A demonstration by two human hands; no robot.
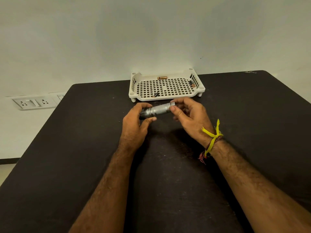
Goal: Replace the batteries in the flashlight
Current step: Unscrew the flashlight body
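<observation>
A silver flashlight (159, 109) lies level between both hands, just above the dark table and in front of the tray. My left hand (135, 122) grips its dark head end. My right hand (190, 116) pinches the tail cap (172, 104) with thumb and fingers. A white perforated tray (168, 96) stands at the far edge of the table. It holds a copper-topped battery (162, 78) at the back, one battery (191, 84) at the right side and one battery (155, 95) at the front left.
The dark table (84, 148) runs out to the wall behind the tray. A white switch and socket panel (34, 102) is on the wall at the left. Yellow and red threads are tied round my right wrist (211, 142).
</observation>
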